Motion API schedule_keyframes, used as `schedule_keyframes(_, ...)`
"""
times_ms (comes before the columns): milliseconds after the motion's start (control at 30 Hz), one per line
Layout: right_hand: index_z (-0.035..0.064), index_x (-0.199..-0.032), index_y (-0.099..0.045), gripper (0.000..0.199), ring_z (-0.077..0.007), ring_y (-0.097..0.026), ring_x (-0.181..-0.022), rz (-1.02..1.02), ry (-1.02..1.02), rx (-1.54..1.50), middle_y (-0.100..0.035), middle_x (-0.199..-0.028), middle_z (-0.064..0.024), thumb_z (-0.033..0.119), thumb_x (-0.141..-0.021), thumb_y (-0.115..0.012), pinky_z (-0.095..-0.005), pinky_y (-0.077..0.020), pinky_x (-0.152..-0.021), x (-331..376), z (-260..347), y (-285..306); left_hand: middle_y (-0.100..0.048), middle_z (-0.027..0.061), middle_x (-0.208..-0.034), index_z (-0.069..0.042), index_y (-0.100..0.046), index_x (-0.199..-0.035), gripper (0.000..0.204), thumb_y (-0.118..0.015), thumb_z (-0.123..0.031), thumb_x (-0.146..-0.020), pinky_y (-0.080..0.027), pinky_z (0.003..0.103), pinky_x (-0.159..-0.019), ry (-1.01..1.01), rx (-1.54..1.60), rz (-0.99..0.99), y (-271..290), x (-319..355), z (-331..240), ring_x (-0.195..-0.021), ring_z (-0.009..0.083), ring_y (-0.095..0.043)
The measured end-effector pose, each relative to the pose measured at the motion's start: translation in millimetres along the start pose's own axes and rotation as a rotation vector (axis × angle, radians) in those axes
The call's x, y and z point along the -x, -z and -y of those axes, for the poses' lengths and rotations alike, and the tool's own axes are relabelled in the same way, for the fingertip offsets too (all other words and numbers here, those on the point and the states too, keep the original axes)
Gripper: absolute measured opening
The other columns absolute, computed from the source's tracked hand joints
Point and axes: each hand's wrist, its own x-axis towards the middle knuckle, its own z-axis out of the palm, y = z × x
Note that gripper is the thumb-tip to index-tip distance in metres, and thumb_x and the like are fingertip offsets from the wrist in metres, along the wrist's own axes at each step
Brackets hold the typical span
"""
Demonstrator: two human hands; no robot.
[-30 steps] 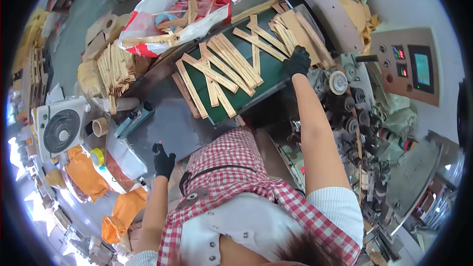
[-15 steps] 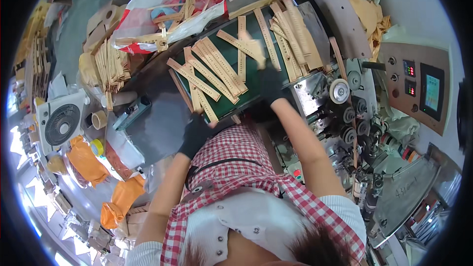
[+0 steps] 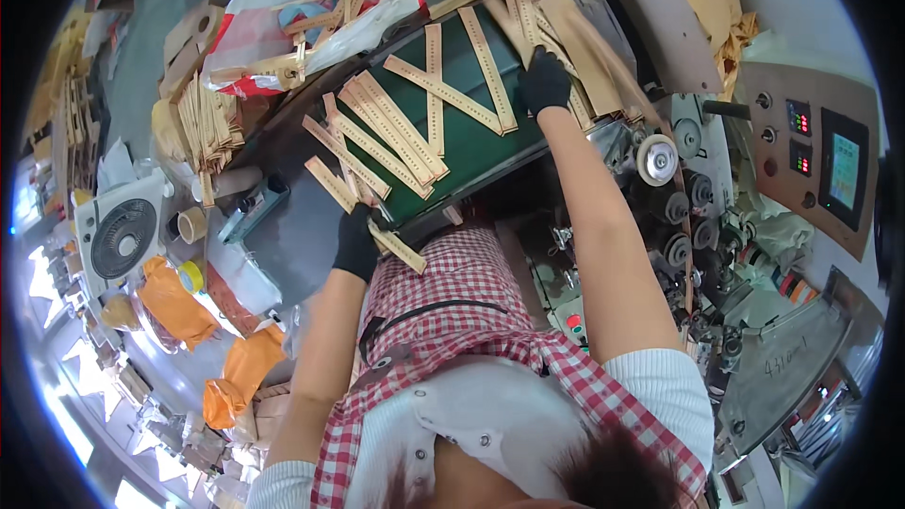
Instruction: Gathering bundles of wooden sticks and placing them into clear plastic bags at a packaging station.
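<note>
Pinches a marked wooden strip (image 3: 400,251) in the gloved left hand (image 3: 356,243), at the near left corner of the green surface (image 3: 471,155). Rests the gloved right hand (image 3: 545,83) against the strip pile (image 3: 526,11) at the far right; cannot tell its grip.

wooden strips (image 3: 487,69): small printed marks | panel displays (image 3: 800,117): red digits | grey plate (image 3: 801,372): handwritten number
</note>
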Motion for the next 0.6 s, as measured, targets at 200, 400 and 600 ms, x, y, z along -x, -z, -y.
schedule_keyframes(200, 0.0042, -0.098, -0.054, 0.03, -0.0348, -0.058, -0.094, 0.092, 0.207, -0.092, -0.055, -0.096, -0.0179, 0.022, -0.076, -0.065, -0.0456, -0.0511, -0.075, 62.9, 38.3, -12.4, -0.051, 0.0028, -0.069, -0.005, -0.059, -0.09, 0.017, -0.058, -0.022, -0.088, -0.047, 0.031, -0.047, 0.011, 0.048, 0.048, 19.5, 7.6, 19.8, -0.055, 0.0156, -0.053)
schedule_keyframes(400, 0.0039, -0.097, -0.051, 0.033, -0.0348, -0.057, -0.087, -0.291, 0.226, -0.026, -0.056, -0.091, -0.0183, 0.034, -0.085, -0.059, -0.0463, -0.0483, -0.075, 32.0, 33.1, -1.8, -0.047, 0.0047, -0.059, -0.003, -0.054, -0.092, 0.015, -0.056, -0.018, -0.091, -0.044, 0.033, -0.05, -0.115, -0.147, 0.082, 16.2, 7.6, 14.1, -0.051, 0.0183, -0.05)
schedule_keyframes(600, 0.0047, -0.102, -0.048, 0.038, -0.0382, -0.062, -0.088, 0.055, -0.03, 0.017, -0.059, -0.096, -0.0194, 0.031, -0.08, -0.063, -0.047, -0.0503, -0.076, 23.1, 29.0, -12.8, -0.051, 0.005, -0.061, -0.003, -0.056, -0.09, 0.015, -0.056, -0.018, -0.091, -0.044, 0.031, -0.049, -0.059, -0.134, 0.073, 17.3, 19.6, 17.5, -0.052, 0.0179, -0.052)
